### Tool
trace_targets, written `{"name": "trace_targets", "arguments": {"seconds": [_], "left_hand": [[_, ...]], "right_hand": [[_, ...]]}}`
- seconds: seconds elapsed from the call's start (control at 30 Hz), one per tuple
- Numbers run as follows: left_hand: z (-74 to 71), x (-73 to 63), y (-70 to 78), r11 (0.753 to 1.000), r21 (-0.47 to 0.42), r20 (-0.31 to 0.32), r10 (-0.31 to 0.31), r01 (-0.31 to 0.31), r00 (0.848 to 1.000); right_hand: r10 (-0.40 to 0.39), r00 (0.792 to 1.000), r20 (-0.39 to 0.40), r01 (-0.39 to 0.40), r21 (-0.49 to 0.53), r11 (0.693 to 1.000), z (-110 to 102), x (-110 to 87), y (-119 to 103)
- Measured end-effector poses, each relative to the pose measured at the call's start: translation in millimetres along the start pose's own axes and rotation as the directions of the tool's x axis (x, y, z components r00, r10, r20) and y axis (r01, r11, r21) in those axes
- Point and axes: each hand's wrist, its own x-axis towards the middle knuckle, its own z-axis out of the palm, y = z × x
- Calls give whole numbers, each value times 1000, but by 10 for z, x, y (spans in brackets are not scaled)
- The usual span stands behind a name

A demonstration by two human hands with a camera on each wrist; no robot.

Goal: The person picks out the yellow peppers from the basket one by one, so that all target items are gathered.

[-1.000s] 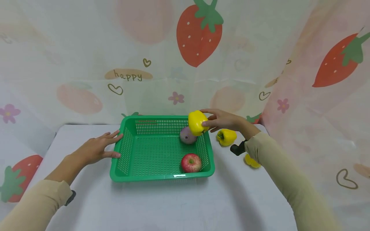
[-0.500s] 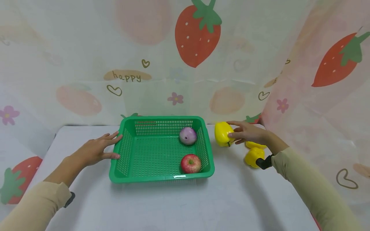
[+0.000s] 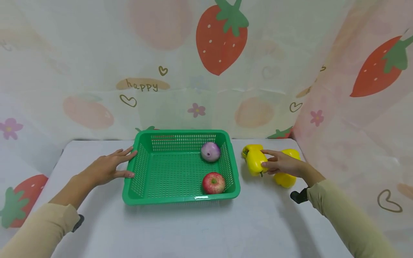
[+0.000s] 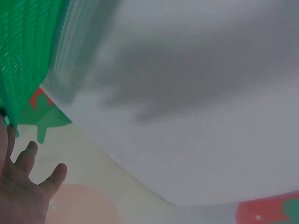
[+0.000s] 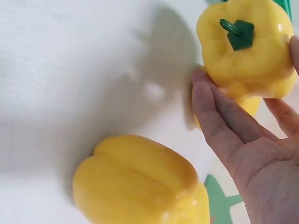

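Observation:
Between its thumb and fingers, my right hand (image 3: 285,165) holds a yellow bell pepper (image 3: 256,161) just right of the basket. In the right wrist view, that pepper (image 5: 271,51) shows its green stem, and its shadow falls on the table. A second yellow pepper (image 3: 250,147) is partly hidden behind it. Two more peppers, one farther back (image 3: 291,153) and one nearer (image 3: 285,181), are partly covered by the hand. My left hand (image 3: 108,166) touches the left rim of the green basket (image 3: 180,199) with spread fingers. Inside lie a purple round fruit or vegetable (image 3: 210,152) and a red apple (image 3: 213,183).
The basket stands on a white-covered table (image 3: 180,229). A strawberry-print curtain (image 3: 222,104) hangs behind the table's back edge and along the right side.
My right hand has carried the pepper from above the basket's right rim rightward, then down and nearer to me, beside the other peppers. My left hand stays at the rim.

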Motion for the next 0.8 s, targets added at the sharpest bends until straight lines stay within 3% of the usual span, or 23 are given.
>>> {"name": "trace_targets", "arguments": {"seconds": [0.43, 0.8], "left_hand": [[10, -12, -10, 1000, 5, -13, 10, -10, 1000], [-17, -20, 14, 1000, 9, -14, 11, -11, 1000]], "right_hand": [[32, 999, 23, -32, 6, 999, 101, 12, 285], [25, 999, 46, -28, 50, 998, 167, 31, 389]]}}
